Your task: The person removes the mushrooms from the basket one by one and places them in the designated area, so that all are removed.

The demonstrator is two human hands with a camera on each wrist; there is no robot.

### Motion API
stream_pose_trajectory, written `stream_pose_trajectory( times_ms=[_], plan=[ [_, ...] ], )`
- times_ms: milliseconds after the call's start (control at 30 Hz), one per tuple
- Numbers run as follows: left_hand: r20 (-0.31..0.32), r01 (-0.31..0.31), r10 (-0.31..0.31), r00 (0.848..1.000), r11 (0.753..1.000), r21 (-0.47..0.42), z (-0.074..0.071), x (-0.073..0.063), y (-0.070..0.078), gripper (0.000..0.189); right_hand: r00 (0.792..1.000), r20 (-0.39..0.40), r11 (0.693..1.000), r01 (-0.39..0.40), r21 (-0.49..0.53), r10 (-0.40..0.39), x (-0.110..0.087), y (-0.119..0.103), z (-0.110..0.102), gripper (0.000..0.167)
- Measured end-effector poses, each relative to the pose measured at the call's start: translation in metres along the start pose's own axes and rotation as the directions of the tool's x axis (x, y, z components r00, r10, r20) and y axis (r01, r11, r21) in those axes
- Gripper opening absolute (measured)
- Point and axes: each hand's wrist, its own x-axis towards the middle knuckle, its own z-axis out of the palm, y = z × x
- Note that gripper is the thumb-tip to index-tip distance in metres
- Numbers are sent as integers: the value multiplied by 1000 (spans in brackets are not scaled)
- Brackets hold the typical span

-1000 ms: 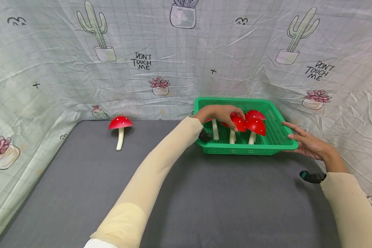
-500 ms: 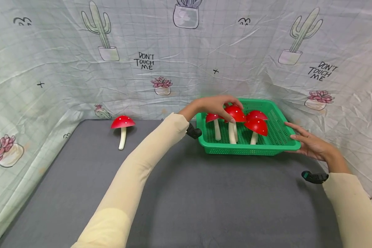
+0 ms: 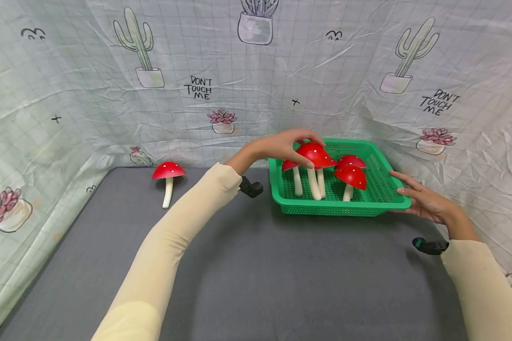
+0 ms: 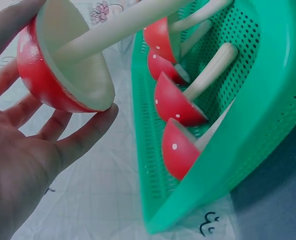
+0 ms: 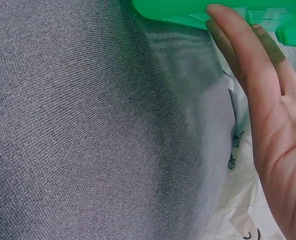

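Head view: left hand grips one mushroom by its red cap, over the left part of the green basket; right hand has fingers extended, touching the basket's right end. Four other mushrooms sit in the basket, right two overlapping; held stem partly blocks one behind. Lone mushroom lies well left on the grey table (head view only). Patterned cloth hangs behind. Left wrist view adds the held cap's pale underside, fingers spread round it. Right wrist view adds the right palm and table weave up close.
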Motion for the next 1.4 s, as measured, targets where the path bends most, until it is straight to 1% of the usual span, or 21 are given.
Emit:
stream_pose_trajectory(
  times_ms=[100, 233, 300, 433, 533, 667, 800, 867, 967, 1033, 1133, 1267, 1333, 1400],
  plan=[
    [-48, -1, 0, 999, 1000, -12, -3, -11, 4, 58, 1000, 4, 1000, -7, -6, 7, 0, 0, 1, 61],
    [-113, 13, -16, 993, 1000, -26, -6, -23, 8, 61, 1000, 6, 1000, -6, -3, 6, 0, 1, 1, 61],
    [-134, 8, -11, 991, 1000, -27, -8, -29, 11, 62, 1000, 5, 1000, -1, 1, 1, 0, 1, 1, 61],
    [-159, -22, 20, 987, 1000, -15, -9, -39, 15, 62, 1000, 13, 1000, 2, 13, -3, 0, 1, 0, 61],
    [-175, -32, 30, 984, 999, -6, -9, -48, 15, 61, 1000, 26, 1000, 1, 13, -1, -1, 1, -1, 62],
    [-201, -21, 23, 979, 1000, 8, -9, -58, 14, 59, 1000, 28, 1000, -2, 2, 2, -1, 0, -1, 62],
    [-229, -9, 14, 973, 1000, 20, -8, -68, 14, 56, 1000, 4, 1000, -6, -10, 6, -1, -1, 1, 62],
    [-242, 1, 2, 970, 1000, 10, -7, -72, 14, 54, 1000, -6, 1000, -5, -11, 5, -1, -1, 1, 62],
    [-253, 1, -8, 968, 1000, -29, -6, -75, 11, 51, 1000, 1, 1000, -4, -9, 4, -2, -1, 0, 62],
    [-254, -11, -4, 967, 998, -57, -5, -77, 9, 50, 1000, 13, 1000, -4, -12, 5, -3, -1, -1, 62],
    [-254, -43, 24, 967, 997, -70, -4, -81, 4, 47, 1000, 17, 1000, -3, -16, 4, -4, -1, -2, 62],
    [-246, -70, 49, 968, 995, -75, -3, -86, -1, 43, 1000, -27, 999, -8, -46, 7, -4, -3, 0, 62],
    [-241, -65, 42, 970, 994, -89, -1, -89, -3, 40, 999, -48, 998, -11, -59, 8, -3, -2, 1, 62],
    [-231, -56, 25, 973, 990, -126, 1, -92, -6, 36, 999, -51, 998, -12, -68, 8, -4, -1, 2, 62]
  ],
)
